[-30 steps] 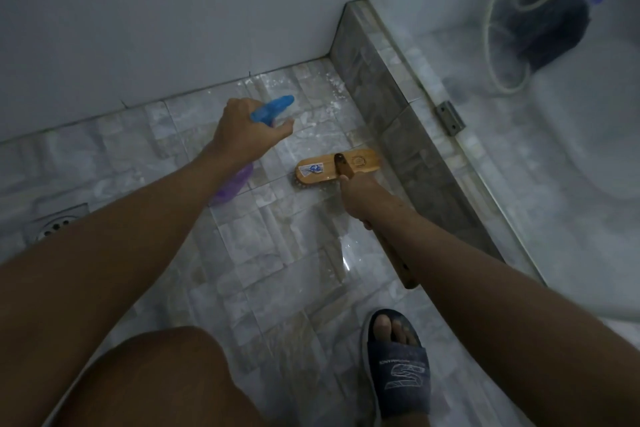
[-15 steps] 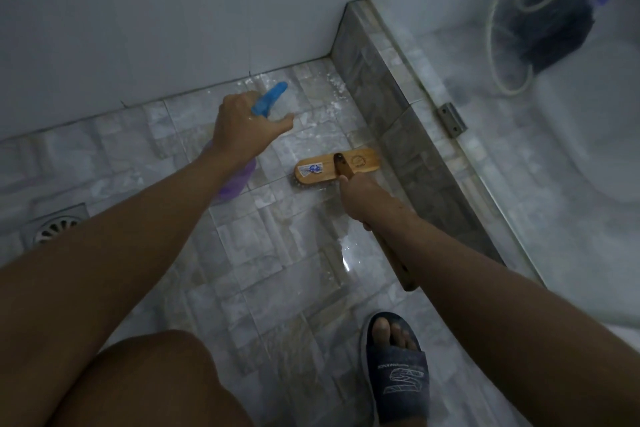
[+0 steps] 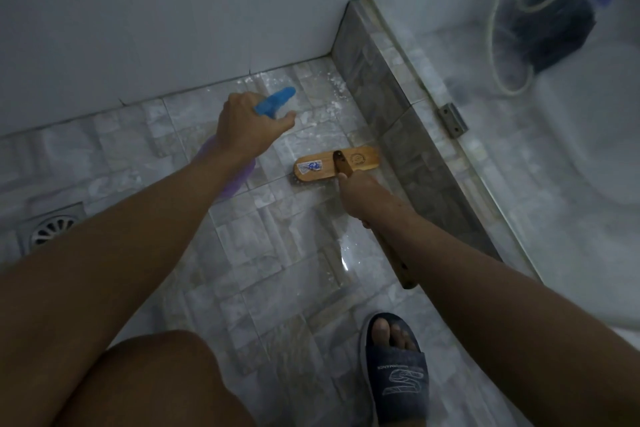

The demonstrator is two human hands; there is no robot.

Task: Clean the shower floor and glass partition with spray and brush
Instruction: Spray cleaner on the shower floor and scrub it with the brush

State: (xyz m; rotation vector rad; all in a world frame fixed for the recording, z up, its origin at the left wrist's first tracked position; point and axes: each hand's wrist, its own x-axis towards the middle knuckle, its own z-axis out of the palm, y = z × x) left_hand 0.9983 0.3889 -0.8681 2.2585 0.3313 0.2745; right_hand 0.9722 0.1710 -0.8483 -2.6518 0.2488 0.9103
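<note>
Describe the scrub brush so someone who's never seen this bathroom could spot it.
Find the grey tiled kerb under the glass partition. Beside its foot, on the floor tiles, the oblong tan wooden scrub brush lies bristles down, its long handle gripped by the right hand. Only it is wooden, with a white sticker; the purple spray bottle in the left hand is not.

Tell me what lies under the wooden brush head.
Under the brush head, dark bristles show along its near edge, resting on the tiled floor. The tiles directly beneath are covered and cannot be seen.
</note>
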